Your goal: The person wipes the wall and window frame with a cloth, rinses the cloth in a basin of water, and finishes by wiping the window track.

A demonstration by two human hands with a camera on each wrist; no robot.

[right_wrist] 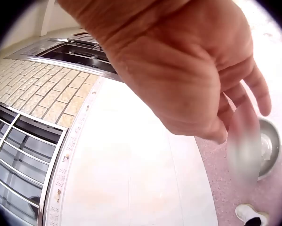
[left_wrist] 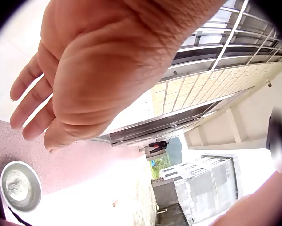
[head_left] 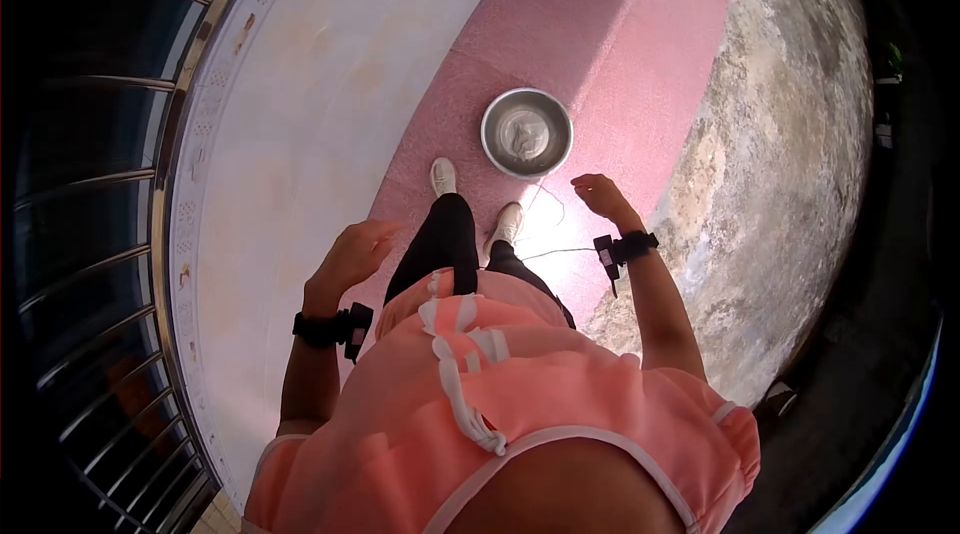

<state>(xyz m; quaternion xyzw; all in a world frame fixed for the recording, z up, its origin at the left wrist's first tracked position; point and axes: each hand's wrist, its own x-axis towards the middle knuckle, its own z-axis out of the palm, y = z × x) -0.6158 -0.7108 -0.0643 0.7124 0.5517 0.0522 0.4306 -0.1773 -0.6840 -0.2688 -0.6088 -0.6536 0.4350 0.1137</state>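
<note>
A round metal basin [head_left: 490, 149] stands on the pink floor in front of the feet. Something pale and shiny [head_left: 524, 136] lies in its bottom, perhaps water catching light. My left hand [head_left: 352, 252] hangs at the left of the body, its fingers extended and holding nothing. In the left wrist view the fingers of the left hand [left_wrist: 98, 80] are loosely spread. To the right of the body and nearer the basin is my right hand [head_left: 602, 196], fingers loosely bent with no object seen in them. In the right wrist view the right hand [right_wrist: 192, 75] partly overlaps the basin [right_wrist: 271, 141].
White shoes [head_left: 506, 224] stand just short of the basin. Pale tiles [head_left: 320, 84] run along the left up to metal railings [head_left: 100, 179]. Rough stained concrete [head_left: 780, 154] borders the pink strip [head_left: 640, 84] on the right. A thin black cable [head_left: 560, 252] hangs by the right wrist.
</note>
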